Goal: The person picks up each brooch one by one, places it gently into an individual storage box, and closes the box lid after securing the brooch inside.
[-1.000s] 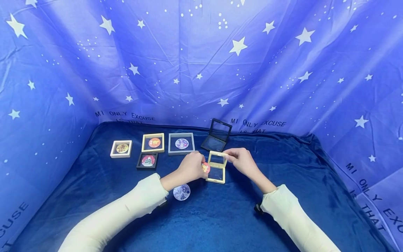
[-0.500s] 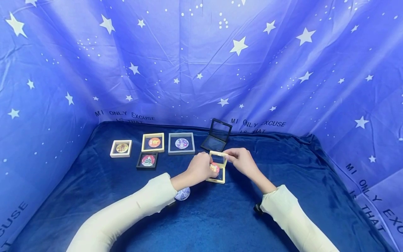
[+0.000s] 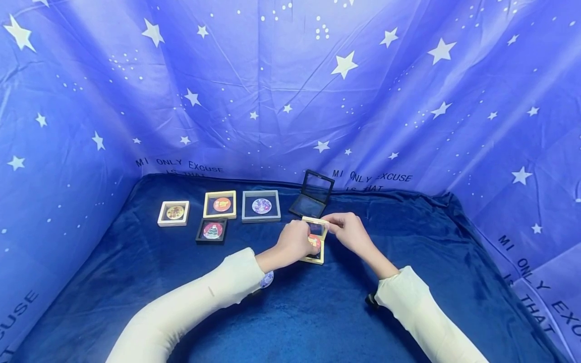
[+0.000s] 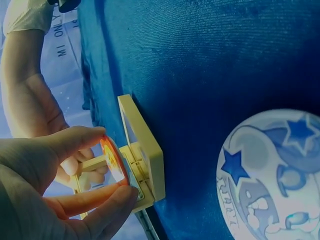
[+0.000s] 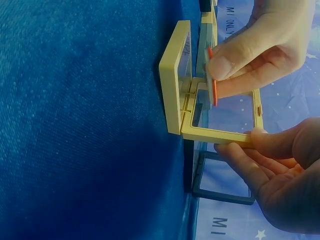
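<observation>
My left hand [image 3: 292,242] pinches a round red badge [image 4: 114,157] with a yellow figure by its edges, thumb on one side and fingers on the other. The badge hangs tilted over the lower half of a hinged cream display frame [image 5: 172,95], apart from its clear film in the right wrist view. My right hand [image 3: 348,229] holds the corner of the frame's raised half [image 5: 215,135] between thumb and fingers. Near my left wrist lies a white-and-purple badge [image 4: 265,175] with blue stars, partly hidden by the sleeve in the head view.
Behind the hands stands an open black frame [image 3: 313,191]. To the left are closed frames with badges inside: grey [image 3: 245,214], yellow [image 3: 207,207], black [image 3: 199,236] and white [image 3: 161,219]. Dark blue cloth [image 3: 363,322] covers the table, and a starry curtain [image 3: 254,91] surrounds it.
My left hand has moved right with the red badge, from beside the cream frame to over its lower half. The sleeve now covers more of the purple badge. My right hand stays put.
</observation>
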Available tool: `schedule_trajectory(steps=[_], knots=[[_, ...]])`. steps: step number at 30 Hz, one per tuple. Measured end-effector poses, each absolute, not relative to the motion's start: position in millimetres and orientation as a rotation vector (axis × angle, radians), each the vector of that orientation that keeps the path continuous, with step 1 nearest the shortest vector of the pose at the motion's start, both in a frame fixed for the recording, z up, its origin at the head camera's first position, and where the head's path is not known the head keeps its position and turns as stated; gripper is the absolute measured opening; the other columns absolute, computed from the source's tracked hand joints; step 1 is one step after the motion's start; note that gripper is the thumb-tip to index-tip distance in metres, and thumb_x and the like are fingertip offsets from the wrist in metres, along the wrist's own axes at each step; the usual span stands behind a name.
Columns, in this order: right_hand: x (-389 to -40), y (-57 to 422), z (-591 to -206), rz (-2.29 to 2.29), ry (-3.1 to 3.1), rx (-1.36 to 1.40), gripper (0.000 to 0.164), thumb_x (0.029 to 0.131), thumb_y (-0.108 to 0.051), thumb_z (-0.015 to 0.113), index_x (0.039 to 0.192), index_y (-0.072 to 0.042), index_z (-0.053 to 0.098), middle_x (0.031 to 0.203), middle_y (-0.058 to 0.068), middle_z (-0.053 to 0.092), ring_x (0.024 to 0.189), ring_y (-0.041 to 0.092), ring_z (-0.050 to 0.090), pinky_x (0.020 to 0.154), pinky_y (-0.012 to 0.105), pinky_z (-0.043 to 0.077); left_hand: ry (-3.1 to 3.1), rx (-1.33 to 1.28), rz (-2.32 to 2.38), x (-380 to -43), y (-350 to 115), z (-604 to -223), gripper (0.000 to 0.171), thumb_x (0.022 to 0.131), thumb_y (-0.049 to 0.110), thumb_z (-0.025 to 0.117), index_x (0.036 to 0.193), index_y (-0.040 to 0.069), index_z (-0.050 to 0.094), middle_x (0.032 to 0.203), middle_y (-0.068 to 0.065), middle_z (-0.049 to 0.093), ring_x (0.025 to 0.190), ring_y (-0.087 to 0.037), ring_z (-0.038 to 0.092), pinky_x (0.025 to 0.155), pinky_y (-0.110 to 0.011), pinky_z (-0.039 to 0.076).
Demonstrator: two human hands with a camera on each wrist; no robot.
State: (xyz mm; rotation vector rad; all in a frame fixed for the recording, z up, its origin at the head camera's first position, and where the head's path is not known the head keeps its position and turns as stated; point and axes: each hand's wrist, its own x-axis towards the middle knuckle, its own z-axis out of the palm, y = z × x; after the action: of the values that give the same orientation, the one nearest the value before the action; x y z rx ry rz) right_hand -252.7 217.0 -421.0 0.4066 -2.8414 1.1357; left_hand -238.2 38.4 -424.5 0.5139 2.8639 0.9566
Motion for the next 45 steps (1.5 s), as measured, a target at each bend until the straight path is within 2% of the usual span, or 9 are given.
schedule_trajectory(steps=[4, 7, 9, 16, 28, 40, 45], knots=[[-252.4, 217.0, -420.7, 1.132, -2.842, 0.404, 0.014, 0.094, -0.002, 0.069, 0.103, -0.003, 0.079, 0.097, 0.014, 0.078, 0.077, 0.017, 0.064, 0.066, 0.029, 0.049, 2.891, 0.518, 0.907, -238.2, 40.5, -427.3, 0.039, 0.074, 0.023, 0.09, 0.059, 0.011, 0.056, 0.055, 0.004, 0.051, 0.053, -0.011, 0.048, 0.048, -0.024, 0.036], [-252.2, 217.0, -420.6, 1.132, -2.847, 0.397, 0.014, 0.094, -0.002, 0.069, 0.104, -0.003, 0.079, 0.098, 0.014, 0.078, 0.078, 0.017, 0.065, 0.066, 0.029, 0.049, 2.921, 0.538, 0.862, -238.0, 41.7, -429.8, 0.028, 0.074, 0.024, 0.09, 0.072, 0.007, 0.068, 0.065, 0.0, 0.064, 0.057, -0.012, 0.055, 0.051, -0.025, 0.042], [-252.2, 216.9, -420.7, 1.134, -2.849, 0.394, 0.014, 0.094, -0.002, 0.069, 0.104, -0.003, 0.079, 0.098, 0.015, 0.078, 0.076, 0.017, 0.064, 0.065, 0.029, 0.048, 2.937, 0.556, 0.832, -238.2, 42.4, -431.6, 0.027, 0.074, 0.024, 0.09, 0.079, 0.005, 0.072, 0.07, -0.003, 0.068, 0.059, -0.012, 0.058, 0.051, -0.025, 0.043], [-252.2, 216.1, -420.7, 1.149, -2.85, 0.392, 0.013, 0.094, -0.002, 0.069, 0.103, -0.003, 0.078, 0.096, 0.016, 0.078, 0.071, 0.015, 0.058, 0.061, 0.026, 0.045, 2.984, 0.62, 0.747, -238.1, 44.5, -436.7, 0.026, 0.075, 0.025, 0.09, 0.078, 0.007, 0.071, 0.067, -0.001, 0.066, 0.057, -0.011, 0.057, 0.05, -0.025, 0.042], [-252.1, 216.1, -420.2, 1.152, -2.855, 0.396, 0.013, 0.094, -0.003, 0.069, 0.103, -0.003, 0.078, 0.094, 0.016, 0.077, 0.066, 0.014, 0.055, 0.058, 0.024, 0.042, 3.035, 0.642, 0.629, -235.6, 48.5, -437.5, 0.03, 0.075, 0.032, 0.091, 0.075, 0.009, 0.071, 0.066, -0.001, 0.068, 0.061, -0.017, 0.064, 0.05, -0.03, 0.046], [-251.1, 215.8, -419.5, 1.14, -2.864, 0.401, 0.013, 0.094, -0.004, 0.069, 0.103, -0.003, 0.079, 0.094, 0.015, 0.077, 0.067, 0.014, 0.056, 0.058, 0.025, 0.042, 3.057, 0.653, 0.549, -235.4, 49.0, -441.7, 0.033, 0.076, 0.038, 0.09, 0.078, 0.01, 0.072, 0.07, -0.001, 0.069, 0.065, -0.017, 0.066, 0.054, -0.031, 0.05], [-250.8, 216.5, -417.7, 1.157, -2.872, 0.404, 0.014, 0.095, -0.004, 0.068, 0.104, -0.002, 0.078, 0.095, 0.016, 0.078, 0.072, 0.021, 0.062, 0.061, 0.026, 0.046, 3.061, 0.667, 0.57, -235.2, 46.6, -441.0, 0.034, 0.077, 0.039, 0.089, 0.078, 0.01, 0.072, 0.071, -0.001, 0.069, 0.066, -0.018, 0.066, 0.055, -0.031, 0.05]])
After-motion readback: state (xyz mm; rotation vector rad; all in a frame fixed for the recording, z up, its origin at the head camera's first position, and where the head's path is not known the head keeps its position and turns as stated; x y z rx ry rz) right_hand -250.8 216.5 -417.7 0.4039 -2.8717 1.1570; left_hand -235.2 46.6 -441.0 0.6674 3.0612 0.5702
